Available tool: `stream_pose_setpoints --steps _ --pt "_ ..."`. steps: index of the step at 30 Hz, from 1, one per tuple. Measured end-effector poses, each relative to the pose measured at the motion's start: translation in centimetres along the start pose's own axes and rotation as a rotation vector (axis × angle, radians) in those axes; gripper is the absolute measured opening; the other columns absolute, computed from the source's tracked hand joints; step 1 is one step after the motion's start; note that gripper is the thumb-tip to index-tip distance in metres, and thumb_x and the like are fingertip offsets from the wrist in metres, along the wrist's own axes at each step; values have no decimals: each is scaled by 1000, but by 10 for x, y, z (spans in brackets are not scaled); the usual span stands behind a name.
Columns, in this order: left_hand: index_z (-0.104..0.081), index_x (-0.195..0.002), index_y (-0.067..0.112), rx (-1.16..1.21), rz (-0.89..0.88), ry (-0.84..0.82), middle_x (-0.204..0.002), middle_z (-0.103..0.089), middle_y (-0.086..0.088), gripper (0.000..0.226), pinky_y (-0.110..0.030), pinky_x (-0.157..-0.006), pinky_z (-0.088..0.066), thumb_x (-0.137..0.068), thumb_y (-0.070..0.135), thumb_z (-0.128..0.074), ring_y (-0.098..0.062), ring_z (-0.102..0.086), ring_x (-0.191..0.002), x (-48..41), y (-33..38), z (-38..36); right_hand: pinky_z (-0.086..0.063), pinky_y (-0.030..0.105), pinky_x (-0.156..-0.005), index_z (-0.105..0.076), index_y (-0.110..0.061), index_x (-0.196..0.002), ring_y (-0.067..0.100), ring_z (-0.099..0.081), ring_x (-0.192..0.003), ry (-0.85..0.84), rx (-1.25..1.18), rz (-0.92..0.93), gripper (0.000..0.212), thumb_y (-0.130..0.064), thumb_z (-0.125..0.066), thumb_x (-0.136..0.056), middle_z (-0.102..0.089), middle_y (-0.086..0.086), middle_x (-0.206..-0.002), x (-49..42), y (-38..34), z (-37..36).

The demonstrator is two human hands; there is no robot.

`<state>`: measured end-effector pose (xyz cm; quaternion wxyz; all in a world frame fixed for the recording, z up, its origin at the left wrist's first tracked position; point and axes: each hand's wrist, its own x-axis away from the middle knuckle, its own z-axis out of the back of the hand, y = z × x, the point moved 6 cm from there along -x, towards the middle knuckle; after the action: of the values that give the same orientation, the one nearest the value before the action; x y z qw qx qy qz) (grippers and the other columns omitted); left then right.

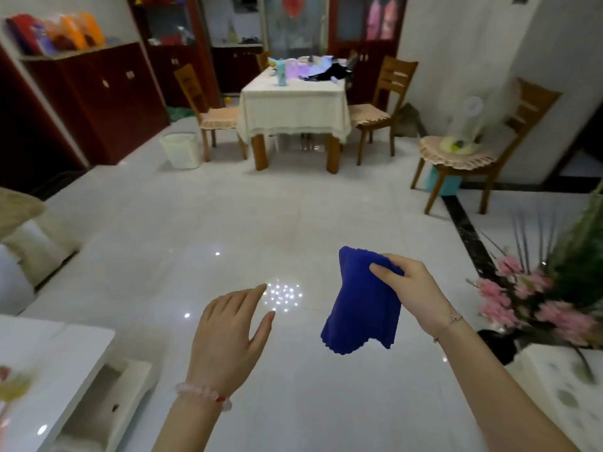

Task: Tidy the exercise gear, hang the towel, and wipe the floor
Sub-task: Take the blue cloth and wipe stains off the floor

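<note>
1. Cloth first: a blue cloth (pixel 362 305) hangs in the air above the glossy white floor (pixel 228 230), near and right of middle.
2. Her right hand (pixel 412 288) pinches its top edge, thumb in front, fingers hidden behind; most of the cloth droops below and left of that grip.
3. Her left hand (pixel 230 334) holds nothing, palm down, fingers spread, well apart from the cloth.
4. Far off stands a cloth-covered counter (pixel 293 106) with chairs; pink flowers (pixel 522 298) sit at the near right.
</note>
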<state>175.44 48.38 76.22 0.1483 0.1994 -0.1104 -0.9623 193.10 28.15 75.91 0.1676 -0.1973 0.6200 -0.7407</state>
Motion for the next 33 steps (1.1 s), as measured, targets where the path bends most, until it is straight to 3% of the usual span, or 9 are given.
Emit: stream_pose_setpoints --steps 6,11,16,18,23,33 --pt "-62 -119 17 47 -137 -58 -105 -67 6 49 -23 -90 -37 -90 47 -35 -16 -62 -96 -32 39 -43 -55 24 -77 -67 -20 -102 15 -65 -92 148 7 -41 18 -16 -53 -93 -71 -3 -98 7 25 62" --pt "-62 -118 18 127 -296 -117 -106 -67 6 58 -23 -89 -35 -95 53 -21 -15 -61 -96 -59 91 -77 -53 17 -68 -68 -20 -98 9 -65 -85 293 38 -63 17 -15 -52 -93 -71 -3 -94 35 39 115" --pt "-62 -118 17 234 -525 -198 -105 -67 6 50 -24 -88 -38 -92 48 -33 -17 -63 -95 -92 152 -107 -49 9 -60 -65 -27 -95 7 -64 -84 572 9 -98 17 -15 -54 -92 -70 -9 -94 81 45 163" --pt "-61 -119 18 257 -645 -249 -105 -67 8 54 -29 -87 -44 -94 51 -27 -16 -63 -96 -100 180 -119 -50 12 -60 -65 -23 -101 11 -64 -86 693 -5 -134 16 -15 -54 -92 -70 -7 -95 106 48 175" --pt "-63 -118 16 357 -980 -328 -104 -68 6 49 -31 -86 -46 -89 45 -35 -16 -64 -94 -98 248 -134 -51 21 -69 -66 -21 -104 13 -64 -87 985 3 -188 18 -16 -53 -93 -70 -6 -96 175 48 181" --pt "-62 -119 16 503 -1379 -471 -107 -68 4 48 -33 -85 -48 -89 43 -38 -17 -64 -98 -51 309 -146 -52 13 -65 -66 -23 -96 7 -64 -82 1451 -35 -246 15 -17 -53 -93 -70 -5 -95 297 51 154"
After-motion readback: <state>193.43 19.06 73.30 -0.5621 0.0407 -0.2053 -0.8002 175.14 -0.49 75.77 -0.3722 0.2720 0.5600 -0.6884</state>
